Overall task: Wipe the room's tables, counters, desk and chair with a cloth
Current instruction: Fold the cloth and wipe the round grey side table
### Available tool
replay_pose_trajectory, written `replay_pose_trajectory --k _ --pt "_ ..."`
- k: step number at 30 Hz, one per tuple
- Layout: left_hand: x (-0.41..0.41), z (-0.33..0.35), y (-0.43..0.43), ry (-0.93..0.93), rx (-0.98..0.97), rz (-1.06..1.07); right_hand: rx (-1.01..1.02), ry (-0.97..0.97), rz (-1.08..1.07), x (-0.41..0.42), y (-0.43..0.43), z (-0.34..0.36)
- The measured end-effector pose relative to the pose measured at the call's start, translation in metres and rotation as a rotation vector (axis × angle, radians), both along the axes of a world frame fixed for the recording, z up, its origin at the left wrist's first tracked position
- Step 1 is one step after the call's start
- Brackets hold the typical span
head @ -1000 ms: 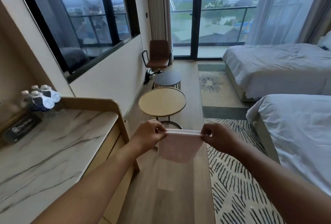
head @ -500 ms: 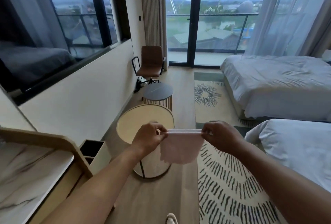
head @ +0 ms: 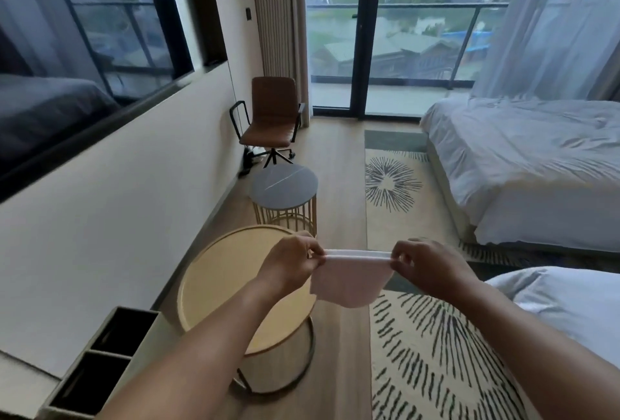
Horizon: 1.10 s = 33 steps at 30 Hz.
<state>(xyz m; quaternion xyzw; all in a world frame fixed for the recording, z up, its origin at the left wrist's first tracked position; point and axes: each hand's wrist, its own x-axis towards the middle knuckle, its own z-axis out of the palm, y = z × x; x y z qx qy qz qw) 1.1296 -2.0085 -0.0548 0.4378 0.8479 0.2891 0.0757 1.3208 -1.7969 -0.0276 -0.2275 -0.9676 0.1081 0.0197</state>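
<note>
— Nearest the camera?
— Two bare forearms, reaching forward from the bottom edge and drawing closer toward the hands. Raised in mid-air, resting on nothing.

— Left hand?
— Back up, knuckles bent, fingertips and thumb pinched tight on the left end of the cloth's top edge. Seen over the right rim of the round wooden table.

— Right hand?
— Same pose, mirrored: fingers curled, thumb and fingertips pinching the right end of that edge.

— And the cloth?
— Pale pink, pulled taut between both hands along a folded top edge, hanging below in a soft curve. Held in the air, touching no furniture, over the strip of wood floor between the wooden table and the patterned rug.

— Low on the left?
— An open-topped bin with two dark compartments, against the wall.

— Farther on?
— A smaller round grey table on a gold wire base, just beyond the wooden one. Then a brown swivel chair near the curtain. On the right, two beds in white linen. Farthest, glass balcony doors and hills outside.
</note>
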Motion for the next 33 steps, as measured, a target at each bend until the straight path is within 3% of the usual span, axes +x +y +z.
replay_pose_trajectory --k 11,19,33 --pt "-0.117 -0.035 0.184 -0.024 -0.073 0.141 -0.076 -0.018 0.071 -0.154 0.201 -0.059" --pt "-0.190 -0.031 0.313 -0.068 -0.064 0.329 -0.063 0.016 0.226 -0.264 0.347 -0.052" --pt "-0.361 -0.077 0.423 -0.162 0.021 0.519 0.025 0.024 0.392 -0.464 0.464 -0.064"
